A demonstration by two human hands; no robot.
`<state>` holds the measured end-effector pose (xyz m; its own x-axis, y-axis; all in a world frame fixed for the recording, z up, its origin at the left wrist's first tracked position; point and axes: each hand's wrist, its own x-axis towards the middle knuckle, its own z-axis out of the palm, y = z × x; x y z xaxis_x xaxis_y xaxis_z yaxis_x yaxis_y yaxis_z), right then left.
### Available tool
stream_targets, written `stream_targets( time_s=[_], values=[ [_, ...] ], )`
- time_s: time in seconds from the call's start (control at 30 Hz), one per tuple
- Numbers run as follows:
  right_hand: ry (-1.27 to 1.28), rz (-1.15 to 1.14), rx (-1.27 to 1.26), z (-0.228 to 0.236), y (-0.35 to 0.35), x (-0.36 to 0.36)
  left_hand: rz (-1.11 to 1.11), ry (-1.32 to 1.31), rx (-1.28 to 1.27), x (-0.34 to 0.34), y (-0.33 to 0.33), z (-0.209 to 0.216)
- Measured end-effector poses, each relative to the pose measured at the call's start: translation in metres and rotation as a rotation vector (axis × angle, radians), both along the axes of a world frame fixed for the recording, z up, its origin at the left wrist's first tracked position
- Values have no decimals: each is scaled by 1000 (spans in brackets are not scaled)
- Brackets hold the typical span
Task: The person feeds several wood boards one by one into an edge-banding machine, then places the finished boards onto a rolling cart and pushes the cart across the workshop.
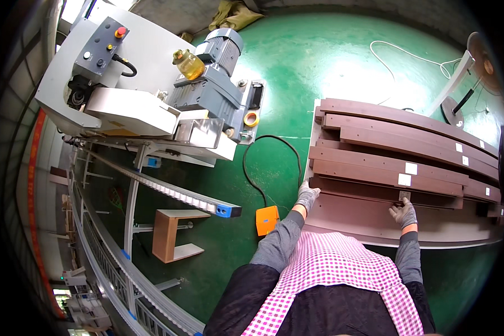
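My left hand (307,197), in a grey-white work glove, grips the left end of the nearest long brown board (364,188) in a stack. Its thumb points right and the fingertips reach up past the board's end. Farther right, my right hand (403,214), gloved too, has its fingers bent at the near edge of the same board. These fingers are just below a small greyish label (404,195); how far they reach under the edge is hidden. More brown boards (397,134) lie behind in stepped rows, several with white labels.
A pale-edged base panel (353,215) lies under the boards. To the left stands a machine with a grey motor (221,50) and a control box (101,47). An orange foot pedal (267,220) with black cable, a roller rail (173,193) and a fan (451,109) stand around.
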<state>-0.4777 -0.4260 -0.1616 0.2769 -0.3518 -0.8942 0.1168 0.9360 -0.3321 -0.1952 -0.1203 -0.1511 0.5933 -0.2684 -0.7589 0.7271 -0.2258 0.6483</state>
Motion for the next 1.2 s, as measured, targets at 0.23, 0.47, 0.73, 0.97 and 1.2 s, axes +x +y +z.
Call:
stream_targets(
  time_s=[0.23,0.47,0.73,0.97,1.2],
  values=[
    [-163,193,-1,-4,49,1,124,-168,-38,-3,35,21],
    [-147,494,23,-12,113,-10,669,-111,-651,63,119,39],
    [-92,692,41,-3,125,5,762,-134,-735,175,125,135],
    [-98,663,-47,24,124,26,707,-145,-751,229,114,148],
    [-133,687,-75,57,144,37,878,-94,-671,251,80,156]
  ],
)
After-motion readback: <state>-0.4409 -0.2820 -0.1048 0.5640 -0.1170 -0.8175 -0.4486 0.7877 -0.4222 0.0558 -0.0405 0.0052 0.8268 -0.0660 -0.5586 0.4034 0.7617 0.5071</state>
